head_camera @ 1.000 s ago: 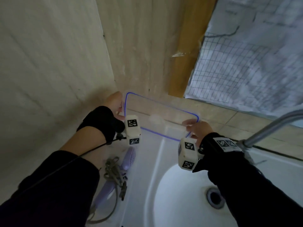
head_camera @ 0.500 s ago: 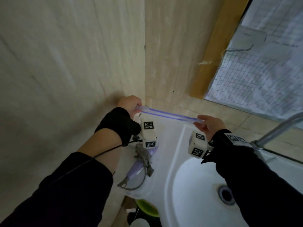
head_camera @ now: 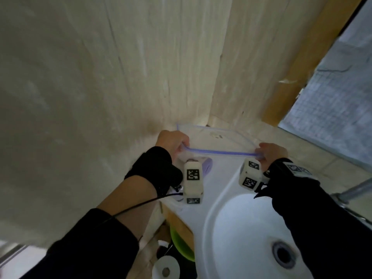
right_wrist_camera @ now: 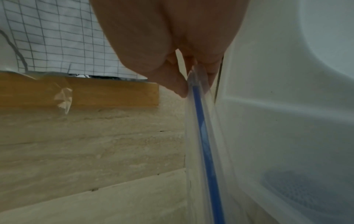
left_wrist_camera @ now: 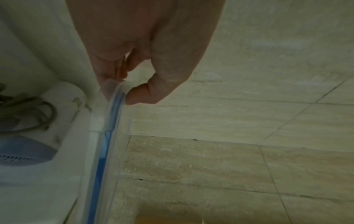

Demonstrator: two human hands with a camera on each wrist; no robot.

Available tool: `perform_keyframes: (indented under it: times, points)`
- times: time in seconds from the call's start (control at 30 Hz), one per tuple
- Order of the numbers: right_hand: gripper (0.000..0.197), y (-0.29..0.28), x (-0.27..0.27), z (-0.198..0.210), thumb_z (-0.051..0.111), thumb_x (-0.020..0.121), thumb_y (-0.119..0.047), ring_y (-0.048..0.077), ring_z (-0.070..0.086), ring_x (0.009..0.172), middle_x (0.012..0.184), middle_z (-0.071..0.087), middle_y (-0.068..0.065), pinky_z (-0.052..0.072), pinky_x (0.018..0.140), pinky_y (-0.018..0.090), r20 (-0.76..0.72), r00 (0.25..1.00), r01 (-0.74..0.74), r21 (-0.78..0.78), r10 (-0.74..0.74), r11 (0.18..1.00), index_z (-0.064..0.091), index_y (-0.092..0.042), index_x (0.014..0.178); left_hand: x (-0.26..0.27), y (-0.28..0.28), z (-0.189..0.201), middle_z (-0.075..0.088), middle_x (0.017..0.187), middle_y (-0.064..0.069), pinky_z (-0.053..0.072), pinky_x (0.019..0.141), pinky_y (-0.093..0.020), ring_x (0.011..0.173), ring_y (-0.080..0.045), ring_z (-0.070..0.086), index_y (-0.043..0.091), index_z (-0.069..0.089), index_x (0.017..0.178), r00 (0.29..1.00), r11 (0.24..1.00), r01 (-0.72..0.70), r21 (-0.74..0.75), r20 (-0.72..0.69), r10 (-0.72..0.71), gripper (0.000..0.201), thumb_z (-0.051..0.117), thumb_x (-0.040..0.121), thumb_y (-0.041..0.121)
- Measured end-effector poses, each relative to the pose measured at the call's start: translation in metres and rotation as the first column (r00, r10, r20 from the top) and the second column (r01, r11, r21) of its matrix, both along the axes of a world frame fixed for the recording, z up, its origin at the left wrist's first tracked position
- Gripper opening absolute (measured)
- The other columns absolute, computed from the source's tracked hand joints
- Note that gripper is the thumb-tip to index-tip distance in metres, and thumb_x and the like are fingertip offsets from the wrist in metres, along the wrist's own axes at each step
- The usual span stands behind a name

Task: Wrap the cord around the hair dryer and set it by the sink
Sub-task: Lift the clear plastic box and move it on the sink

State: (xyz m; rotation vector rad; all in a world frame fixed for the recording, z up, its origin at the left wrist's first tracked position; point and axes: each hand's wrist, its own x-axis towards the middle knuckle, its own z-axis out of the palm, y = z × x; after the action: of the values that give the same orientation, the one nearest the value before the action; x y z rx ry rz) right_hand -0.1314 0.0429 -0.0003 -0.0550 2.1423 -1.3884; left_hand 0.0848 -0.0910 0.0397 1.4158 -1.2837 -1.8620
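Observation:
The lilac hair dryer [head_camera: 208, 166] lies on the white sink ledge [head_camera: 219, 178], mostly hidden under my left wrist. In the left wrist view its vented head [left_wrist_camera: 21, 153] shows with the grey cord [left_wrist_camera: 32, 112] bundled on it. Both hands hold a clear plastic box with a blue rim [head_camera: 217, 152] above the ledge. My left hand [head_camera: 175, 142] pinches its left end [left_wrist_camera: 107, 136] between thumb and fingers [left_wrist_camera: 122, 89]. My right hand [head_camera: 269, 153] pinches the right end [right_wrist_camera: 203, 128]. The dryer shows faintly through the plastic [right_wrist_camera: 310, 191].
The white basin [head_camera: 241, 228] with its drain [head_camera: 283, 255] lies at lower right, and a metal tap pipe [head_camera: 358, 188] beyond it. Tiled walls close in at left and behind. A green bowl [head_camera: 181, 246] and a white roll [head_camera: 166, 268] sit below the ledge.
Both hands have brought the clear box from the wall corner towards me, tipping it, and it now hangs over the dryer's head end. The dryer has stayed on the ledge.

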Motion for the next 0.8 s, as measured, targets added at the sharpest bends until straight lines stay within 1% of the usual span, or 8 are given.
perform_keyframes:
  times: [0.07,0.13,0.3,0.4,0.5,0.6,0.7,0.8]
  points:
    - [0.046,-0.002,-0.003,-0.002,0.041,0.094,-0.005,0.031,0.044,0.134,0.147,0.043,0.019,0.045,0.058,0.012,0.134,0.991,0.04,-0.132,-0.022,0.99,0.038,0.002,0.139,0.009,0.009,0.0,0.059,0.059,-0.014,0.044,0.064,-0.031,0.068,-0.027,0.051,-0.003,0.052,0.066,1.0,1.0,-0.004,-0.009,0.013,0.004,0.012,0.057,0.068,-0.013]
    - [0.047,0.002,-0.005,-0.006,0.039,0.094,-0.002,0.032,0.042,0.135,0.148,0.041,0.02,0.039,0.052,0.013,0.115,0.993,-0.005,-0.136,0.021,0.991,0.038,0.0,0.141,0.015,0.021,0.002,0.055,0.032,0.006,0.047,0.061,-0.023,0.059,-0.019,0.051,0.005,0.05,0.062,1.0,1.0,-0.003,-0.031,0.005,0.004,0.024,0.053,0.078,-0.012]
    - [0.048,0.011,-0.006,0.001,0.039,0.094,0.002,0.035,0.039,0.136,0.149,0.037,0.023,0.042,0.102,0.036,0.071,0.988,-0.126,-0.153,0.138,0.98,0.037,-0.003,0.141,0.014,0.053,0.005,0.054,0.051,-0.011,0.045,0.051,-0.025,0.05,-0.022,0.051,-0.001,0.056,0.065,0.989,0.99,-0.141,-0.009,-0.044,0.14,0.012,0.059,0.076,-0.006]
    - [0.049,0.013,-0.006,0.002,0.041,0.092,0.005,0.024,0.048,0.112,0.148,0.037,0.024,0.037,0.107,0.04,0.009,0.982,-0.187,-0.151,0.191,0.971,0.039,-0.002,0.14,0.016,0.069,0.004,0.057,0.078,-0.018,0.049,0.047,-0.025,0.057,-0.023,0.053,-0.002,0.058,0.092,0.975,0.978,-0.208,0.006,-0.078,0.208,0.012,0.06,0.082,0.005]
    - [0.048,0.007,-0.005,0.002,0.045,0.088,0.009,0.023,0.047,0.093,0.144,0.043,0.025,0.041,0.095,0.034,-0.036,0.972,-0.237,-0.164,0.234,0.958,0.045,-0.002,0.135,0.029,0.081,-0.002,0.06,0.075,-0.015,0.052,0.037,-0.023,0.058,-0.024,0.058,0.0,0.059,0.093,0.972,0.973,-0.224,0.046,-0.065,0.227,0.013,0.058,0.086,0.01]
    - [0.038,-0.002,-0.001,0.002,0.053,0.081,0.011,0.026,0.056,0.088,0.126,0.06,0.019,0.051,0.084,0.034,-0.063,0.973,-0.229,-0.129,0.223,0.965,0.06,-0.009,0.113,0.046,0.091,-0.012,0.063,0.076,-0.017,0.056,0.048,-0.028,0.06,-0.027,0.062,-0.001,0.06,0.092,0.975,0.975,-0.222,0.033,0.008,0.222,0.019,0.061,0.084,0.017]
    - [0.041,-0.011,0.012,0.005,0.049,0.079,0.014,0.028,0.054,0.073,0.099,0.061,0.015,0.047,0.049,0.027,-0.044,0.961,-0.276,-0.116,0.272,0.954,0.059,-0.006,0.113,0.062,0.099,-0.026,0.06,0.065,-0.012,0.05,0.051,-0.026,0.055,-0.023,0.058,0.003,0.06,0.074,0.968,0.97,-0.24,0.026,0.076,0.237,0.021,0.064,0.082,0.021]
    - [0.046,-0.023,0.025,0.004,0.044,0.078,0.017,0.029,0.053,0.073,0.095,0.059,0.018,0.044,0.055,0.032,-0.051,0.952,-0.304,-0.118,0.3,0.945,0.056,-0.002,0.119,0.073,0.104,-0.037,0.057,0.062,-0.012,0.048,0.052,-0.026,0.054,-0.023,0.056,0.006,0.055,0.064,0.959,0.963,-0.269,0.034,0.108,0.264,0.025,0.066,0.08,0.023]
